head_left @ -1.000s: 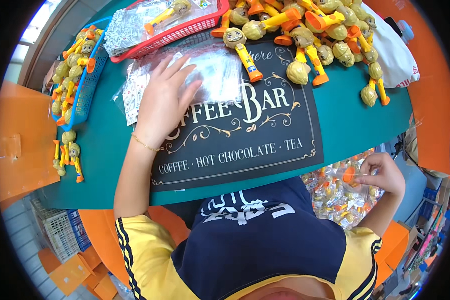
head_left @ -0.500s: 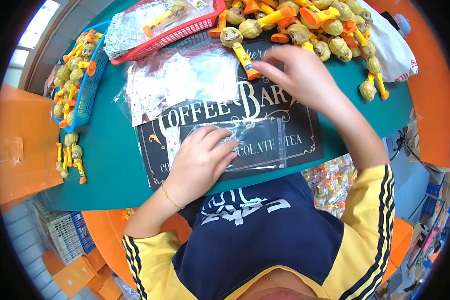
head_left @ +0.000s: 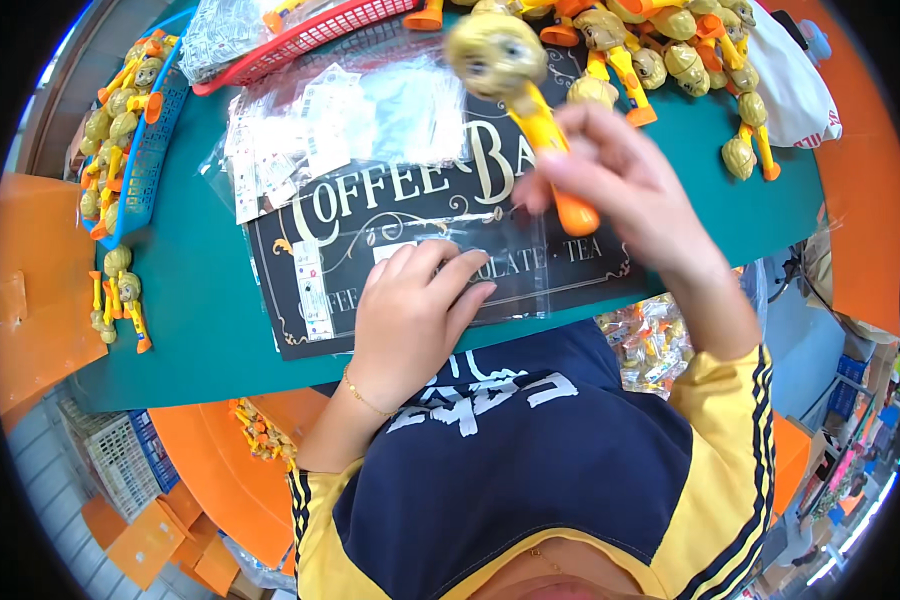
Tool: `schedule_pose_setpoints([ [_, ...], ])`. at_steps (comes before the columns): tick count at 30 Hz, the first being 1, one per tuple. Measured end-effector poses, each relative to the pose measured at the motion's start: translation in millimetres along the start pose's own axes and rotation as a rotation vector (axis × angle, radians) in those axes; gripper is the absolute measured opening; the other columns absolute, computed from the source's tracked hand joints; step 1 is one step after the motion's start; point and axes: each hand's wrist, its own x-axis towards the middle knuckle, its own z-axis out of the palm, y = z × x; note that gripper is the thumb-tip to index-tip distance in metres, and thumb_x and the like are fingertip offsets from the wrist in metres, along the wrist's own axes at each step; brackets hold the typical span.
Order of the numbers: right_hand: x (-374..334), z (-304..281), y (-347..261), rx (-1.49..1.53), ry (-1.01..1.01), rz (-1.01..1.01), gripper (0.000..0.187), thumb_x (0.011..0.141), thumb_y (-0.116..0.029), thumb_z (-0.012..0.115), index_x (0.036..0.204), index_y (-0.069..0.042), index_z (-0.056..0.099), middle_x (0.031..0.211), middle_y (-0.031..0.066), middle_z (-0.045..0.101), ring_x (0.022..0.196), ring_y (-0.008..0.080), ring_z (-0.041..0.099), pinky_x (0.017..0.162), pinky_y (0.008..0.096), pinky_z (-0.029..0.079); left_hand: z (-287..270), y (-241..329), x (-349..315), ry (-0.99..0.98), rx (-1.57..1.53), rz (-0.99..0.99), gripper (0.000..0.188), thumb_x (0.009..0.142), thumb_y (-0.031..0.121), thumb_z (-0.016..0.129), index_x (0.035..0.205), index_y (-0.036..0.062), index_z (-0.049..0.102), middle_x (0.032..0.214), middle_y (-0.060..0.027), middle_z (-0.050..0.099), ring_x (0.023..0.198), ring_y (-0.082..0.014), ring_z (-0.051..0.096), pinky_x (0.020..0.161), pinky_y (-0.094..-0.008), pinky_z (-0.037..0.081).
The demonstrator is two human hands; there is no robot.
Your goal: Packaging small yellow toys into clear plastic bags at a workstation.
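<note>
Note green desk, dark printed mat on top. Log toy heap at one o'clock, now minus one toy from its eight o'clock end. Log clear bag laid flat along mat's six o'clock side, still under left hand, palm down, fingers loosely bent. Find toy lifted in right hand, at two o'clock from left, gripped round the handle above mat, head toward eleven. Read as: toy and bag both attended at once, not yet brought together.

Cannot see far side of heap or of red basket at eleven o'clock, both cut off by upper edge. Cannot see bag's middle under left hand, nor tell pinching from mere pressing. Cannot make out toy's face sharply: blurred.
</note>
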Motion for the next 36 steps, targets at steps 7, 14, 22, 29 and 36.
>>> schedule_pose_setpoints([
  [7, -37, 25, 59, 0.369, 0.158, 0.104, 0.023, 0.094, -0.019, 0.049, 0.109, -0.001, 0.045, 0.095, 0.0157, 0.062, 0.081, 0.0127, 0.058, 0.080, 0.0270, 0.044, 6, 12, 8, 0.024, -0.043, -0.029, 0.027, 0.071, 0.019, 0.074, 0.095, 0.0098, 0.067, 0.083, -0.0044, 0.058, 0.076, -0.0215, 0.058, 0.065, -0.0297, 0.046],
  [14, -35, 27, 58, 0.212, 0.125, 0.105, 0.021, 0.094, -0.015, 0.050, 0.109, -0.002, 0.043, 0.098, 0.0137, 0.062, 0.079, 0.0096, 0.056, 0.075, 0.0232, 0.043, 17, 4, 4, 0.082, -0.212, -0.105, 0.012, 0.073, 0.010, 0.072, 0.084, 0.0088, 0.069, 0.079, -0.0036, 0.062, 0.058, -0.0161, 0.055, 0.052, -0.0257, 0.043],
  [22, -46, 1, 50, 0.075, 0.191, -0.037, 0.031, 0.084, -0.007, 0.062, 0.113, -0.002, 0.054, 0.099, 0.0105, 0.064, 0.082, 0.0125, 0.058, 0.073, 0.0244, 0.046, 10, -6, -4, 0.114, -0.520, -0.354, 0.011, 0.076, 0.005, 0.071, 0.087, 0.0033, 0.069, 0.073, -0.0007, 0.058, 0.050, -0.0020, 0.035, 0.045, -0.0180, 0.028],
  [29, -63, -33, -4, -1.139, 0.155, -0.469, 0.031, 0.062, -0.010, 0.077, 0.092, -0.010, 0.069, 0.084, 0.0015, 0.063, 0.074, 0.0197, 0.050, 0.063, 0.0300, 0.041, 5, -3, -4, 0.309, -0.408, -0.178, 0.012, 0.072, 0.006, 0.074, 0.084, 0.0078, 0.071, 0.083, -0.0018, 0.059, 0.074, -0.0121, 0.049, 0.058, -0.0225, 0.040],
  [36, -57, -18, 12, -1.163, 0.036, -0.515, 0.033, 0.063, -0.008, 0.074, 0.095, -0.014, 0.069, 0.083, 0.0016, 0.060, 0.066, 0.0190, 0.051, 0.057, 0.0303, 0.041, 13, -2, -5, 0.248, -0.337, -0.026, 0.016, 0.069, 0.011, 0.076, 0.084, 0.0102, 0.070, 0.104, -0.0055, 0.061, 0.109, -0.0276, 0.050, 0.088, -0.0365, 0.042],
])
